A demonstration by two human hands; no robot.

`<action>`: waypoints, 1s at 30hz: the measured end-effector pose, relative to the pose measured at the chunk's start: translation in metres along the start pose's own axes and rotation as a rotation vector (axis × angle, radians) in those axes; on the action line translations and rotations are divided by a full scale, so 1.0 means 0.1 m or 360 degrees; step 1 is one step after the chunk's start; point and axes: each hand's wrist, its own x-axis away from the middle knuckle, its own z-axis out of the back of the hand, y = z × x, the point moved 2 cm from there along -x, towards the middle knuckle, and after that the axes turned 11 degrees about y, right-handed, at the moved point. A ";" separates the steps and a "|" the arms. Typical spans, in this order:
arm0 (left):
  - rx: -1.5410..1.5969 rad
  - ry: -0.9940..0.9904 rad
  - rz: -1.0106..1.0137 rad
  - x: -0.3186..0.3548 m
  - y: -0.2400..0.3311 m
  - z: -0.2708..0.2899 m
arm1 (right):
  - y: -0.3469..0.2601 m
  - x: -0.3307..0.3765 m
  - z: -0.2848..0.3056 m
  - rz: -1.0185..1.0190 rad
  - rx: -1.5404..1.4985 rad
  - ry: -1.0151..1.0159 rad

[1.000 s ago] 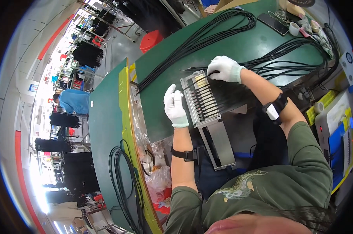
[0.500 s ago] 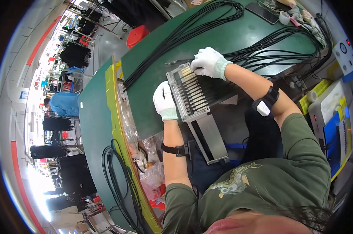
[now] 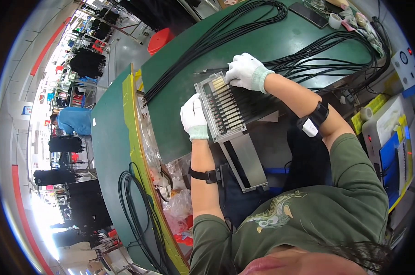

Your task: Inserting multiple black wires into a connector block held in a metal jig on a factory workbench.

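A metal fixture [image 3: 231, 136] lies tilted in front of me, its slots filled with a row of cable connectors [image 3: 225, 106]. Thin black cables [image 3: 253, 104] run out of its right side. My left hand [image 3: 193, 118], in a white glove, is closed against the fixture's left edge. At the far right corner my gloved right hand [image 3: 246, 72] has its fingers curled together; what they pinch is hidden. Just beyond the fixture's far end lies a loose cable end [image 3: 204, 72]. A slotted metal plate [image 3: 253, 165] extends from the near end toward my lap.
Long black cable bundles [image 3: 207, 41] stretch over the green table [image 3: 304, 39]. A phone [image 3: 308, 15] and a tape roll [image 3: 335, 21] sit at the far right. Left are a yellow-edged board [image 3: 135, 123], plastic bags [image 3: 177, 206] and a coiled cable [image 3: 132, 206]. Grey machines [image 3: 377, 130] stand right.
Both hands stay at the fixture almost unmoved. My right hand has shifted very slightly up, and the view has moved a little.
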 end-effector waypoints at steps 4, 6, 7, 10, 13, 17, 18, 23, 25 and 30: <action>-0.0075 -0.0134 -0.0368 0.02 0.08 -0.04 | -0.09 -0.03 -0.06 0.0011 0.0063 0.0017; -0.0574 -0.0278 -0.0691 0.13 0.35 -0.12 | -0.02 0.03 -0.12 -0.0041 0.0045 -0.0015; -0.0840 -0.0334 -0.0855 0.15 0.42 -0.11 | -0.01 0.01 -0.15 -0.0065 0.0012 -0.0029; -0.0904 -0.0462 -0.0740 0.10 0.42 -0.11 | 0.04 -0.03 -0.27 -0.0182 0.0048 0.0133; -0.0901 -0.0503 -0.0699 0.09 0.39 -0.14 | 0.14 -0.09 -0.32 -0.0357 0.0199 0.0483; -0.0805 -0.0457 -0.0732 0.11 0.39 -0.15 | 0.20 -0.15 -0.38 -0.0516 0.0262 0.0027; -0.0757 -0.0442 -0.0753 0.11 0.40 -0.16 | 0.23 -0.15 -0.36 -0.0548 0.0206 0.0106; -0.0395 -0.0325 -0.0687 0.02 0.25 -0.13 | 0.32 -0.11 -0.19 -0.0494 -0.0239 0.0438; 0.0043 -0.0267 -0.0311 0.01 0.17 -0.11 | 0.32 -0.09 -0.15 -0.0419 -0.0422 0.0526; 0.0567 0.0144 0.0009 0.00 0.18 -0.11 | 0.16 -0.07 -0.17 0.0125 -0.0899 0.0553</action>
